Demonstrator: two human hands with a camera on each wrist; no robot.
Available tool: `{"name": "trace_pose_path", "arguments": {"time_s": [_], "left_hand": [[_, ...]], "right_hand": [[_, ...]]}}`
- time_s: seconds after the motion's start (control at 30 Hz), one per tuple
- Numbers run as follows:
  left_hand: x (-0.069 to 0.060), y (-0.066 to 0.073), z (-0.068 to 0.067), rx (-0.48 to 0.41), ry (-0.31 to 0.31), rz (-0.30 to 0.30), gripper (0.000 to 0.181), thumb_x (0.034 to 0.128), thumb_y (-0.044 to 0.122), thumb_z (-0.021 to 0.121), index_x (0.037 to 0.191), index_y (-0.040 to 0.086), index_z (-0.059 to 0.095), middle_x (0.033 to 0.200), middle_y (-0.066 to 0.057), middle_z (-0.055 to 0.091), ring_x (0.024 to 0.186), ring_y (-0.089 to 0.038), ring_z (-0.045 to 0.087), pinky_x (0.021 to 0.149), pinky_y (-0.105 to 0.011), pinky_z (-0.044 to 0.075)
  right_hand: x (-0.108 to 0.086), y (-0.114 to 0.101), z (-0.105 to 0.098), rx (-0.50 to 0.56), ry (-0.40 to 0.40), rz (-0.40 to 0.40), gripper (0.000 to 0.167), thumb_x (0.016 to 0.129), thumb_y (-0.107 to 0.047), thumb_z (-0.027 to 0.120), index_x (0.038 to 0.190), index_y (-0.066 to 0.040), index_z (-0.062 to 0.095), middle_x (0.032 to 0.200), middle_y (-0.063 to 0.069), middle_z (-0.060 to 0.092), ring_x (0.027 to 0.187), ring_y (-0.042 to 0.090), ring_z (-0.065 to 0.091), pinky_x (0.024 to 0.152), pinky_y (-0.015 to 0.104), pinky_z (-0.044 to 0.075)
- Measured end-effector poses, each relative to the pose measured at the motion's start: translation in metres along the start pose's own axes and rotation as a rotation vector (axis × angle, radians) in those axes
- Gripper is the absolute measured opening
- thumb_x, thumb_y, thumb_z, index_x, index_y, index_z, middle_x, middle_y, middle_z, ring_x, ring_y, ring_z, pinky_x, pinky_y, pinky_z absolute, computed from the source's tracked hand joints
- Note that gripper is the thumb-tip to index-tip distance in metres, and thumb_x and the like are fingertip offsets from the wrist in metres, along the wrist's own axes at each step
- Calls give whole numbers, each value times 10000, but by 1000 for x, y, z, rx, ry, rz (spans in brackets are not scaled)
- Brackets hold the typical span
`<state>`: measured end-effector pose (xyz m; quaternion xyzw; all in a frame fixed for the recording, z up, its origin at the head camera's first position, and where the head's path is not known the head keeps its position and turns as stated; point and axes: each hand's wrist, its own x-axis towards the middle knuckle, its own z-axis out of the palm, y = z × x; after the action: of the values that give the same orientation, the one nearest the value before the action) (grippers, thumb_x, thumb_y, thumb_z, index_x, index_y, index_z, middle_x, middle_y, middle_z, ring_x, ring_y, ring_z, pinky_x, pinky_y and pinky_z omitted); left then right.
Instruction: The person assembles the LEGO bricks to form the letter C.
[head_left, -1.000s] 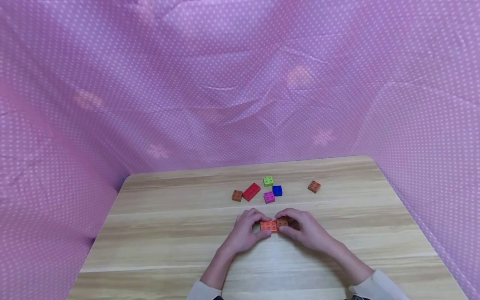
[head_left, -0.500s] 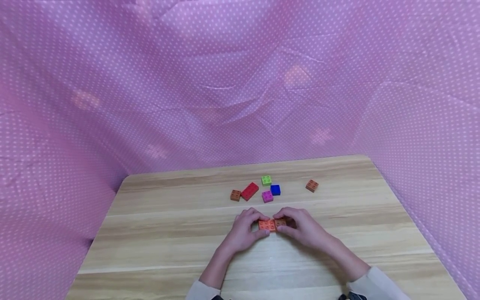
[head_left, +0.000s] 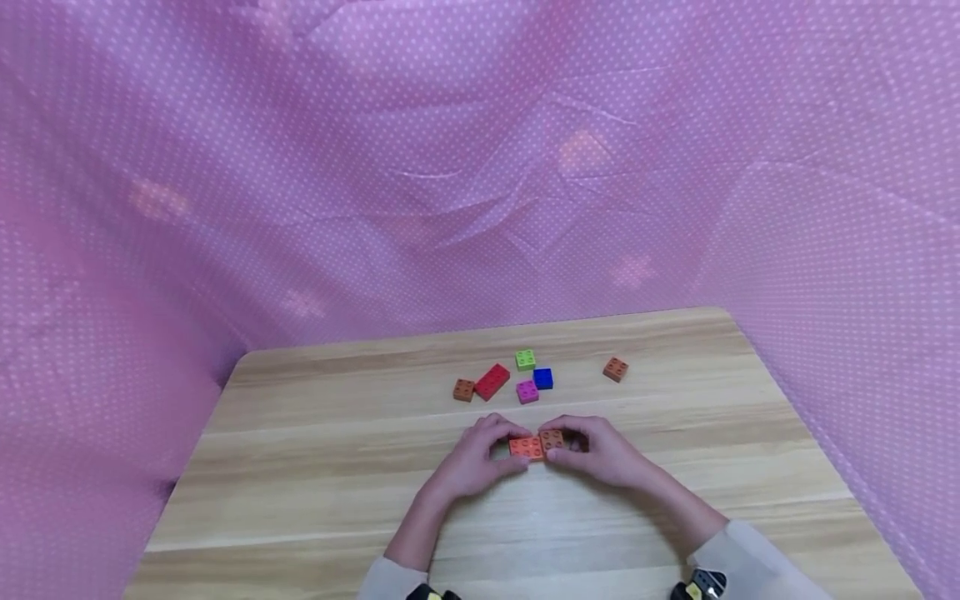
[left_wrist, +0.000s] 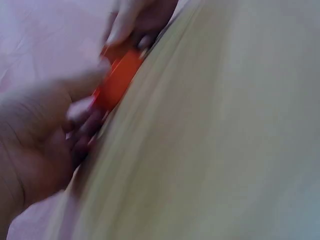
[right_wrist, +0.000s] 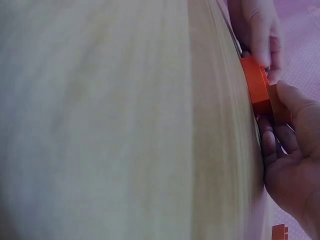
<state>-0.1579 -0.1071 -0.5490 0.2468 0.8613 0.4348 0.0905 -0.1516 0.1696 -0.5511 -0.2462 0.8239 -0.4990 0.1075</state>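
In the head view, an orange brick (head_left: pixel 526 447) lies near the middle of the table, pinched between thumb and fingers of the left hand (head_left: pixel 477 457). Against its right end is a brown brick (head_left: pixel 552 440), which the right hand (head_left: pixel 604 453) pinches at its near and far sides. The brown brick sits slightly farther back than the orange one. The right wrist view shows the orange brick (right_wrist: pixel 256 85) on the table and the brown brick (right_wrist: pixel 279 105) beside it, a little raised. Whether their studs join is hidden.
Behind the hands lie a brown brick (head_left: pixel 463 389), a red brick (head_left: pixel 492 382), a green brick (head_left: pixel 525 359), a blue brick (head_left: pixel 543 379) and a magenta brick (head_left: pixel 527 392). Another brown brick (head_left: pixel 616 369) is farther right. Dotted pink cloth (head_left: pixel 480 208) surrounds the wooden table (head_left: pixel 315 467).
The brown brick in the right hand has shifted slightly away from the person and up relative to the orange one. The whole head view has drifted a little. Both hands keep their pinch.
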Motion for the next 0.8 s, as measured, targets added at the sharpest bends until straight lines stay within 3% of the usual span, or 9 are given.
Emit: {"name": "trace_pose_path", "arguments": {"time_s": [0.07,0.13,0.23,0.3,0.37,0.47,0.63,0.8], "left_hand": [[1,-5,-15,-67,39,30,387,973,293,787,1340,200,707,1187,42,670,1096,-144,619,965,-359,546],[4,-14,-31,-125,132,71,365,972,183,786,1322,114,709,1173,-62,686,1047,-207,654,892,-359,585],[10,-32,-53,-98,291,85,369,960,100,786,1315,52,696,1249,-129,671,1102,-297,654,895,-413,579],[14,-43,-64,-52,343,48,425,958,78,782,1364,46,663,1342,-128,642,1207,-335,635,977,-475,567],[19,-53,-72,-15,331,-4,509,963,82,775,1442,59,606,1446,-104,601,1322,-347,590,1079,-523,523],[25,-61,-80,12,259,-52,583,974,80,762,1516,80,544,1519,-97,576,1415,-329,536,1194,-514,424],[32,-61,-82,115,168,1,502,964,68,776,1443,56,626,1424,-135,657,1359,-326,587,1178,-489,449],[35,-57,-81,196,188,38,393,947,79,800,1326,43,704,1289,-139,711,1235,-322,650,1072,-489,531]], "right_hand": [[1,0,1,-2,0,4,421,973,-335,781,1354,-174,704,1166,-82,725,978,166,651,859,295,547],[1,0,1,-6,4,8,423,968,-337,786,1351,-176,705,1150,-80,717,949,167,640,836,290,546],[0,1,1,-14,6,20,422,964,-343,790,1346,-184,708,1112,-76,705,902,166,622,789,279,544],[-1,2,2,-18,5,21,421,962,-346,791,1343,-186,709,1096,-77,703,894,164,618,779,276,542],[-2,2,2,-19,8,20,422,962,-347,791,1343,-184,710,1095,-77,707,899,164,620,784,276,542],[-3,3,1,-16,10,15,431,962,-362,789,1345,-183,709,1098,-81,708,906,163,624,793,277,544],[-1,3,2,-15,13,18,433,959,-376,789,1341,-190,711,1086,-83,706,903,163,613,785,275,534],[-1,2,2,-17,12,19,432,958,-368,791,1340,-184,711,1079,-84,706,896,161,609,779,274,530]]}}
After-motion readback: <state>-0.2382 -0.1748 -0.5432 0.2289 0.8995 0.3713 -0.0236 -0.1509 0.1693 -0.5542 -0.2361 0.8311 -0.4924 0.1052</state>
